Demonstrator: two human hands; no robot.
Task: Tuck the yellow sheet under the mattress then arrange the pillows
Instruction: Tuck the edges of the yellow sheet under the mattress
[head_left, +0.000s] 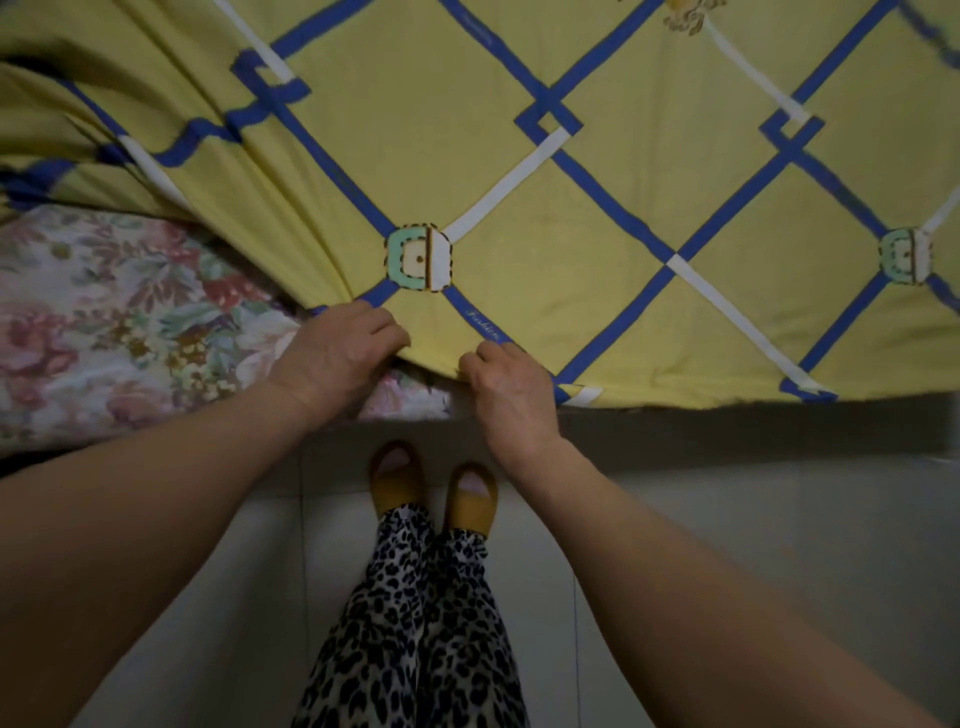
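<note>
The yellow sheet (597, 218), crossed by blue and white bands, covers most of the bed and bunches in folds toward the upper left. Its near edge runs along the bedside. My left hand (337, 353) grips that edge with curled fingers, lifting it a little. My right hand (509, 384) pinches the same edge just to the right. The floral mattress cover (119, 322) lies bare at the left where the sheet is pulled back. No pillows are in view.
The bed's dark side (753, 431) runs along below the sheet edge at the right. I stand on a pale tiled floor (727, 571) close to the bed, feet in yellow slippers (431, 483), legs in leopard-print trousers.
</note>
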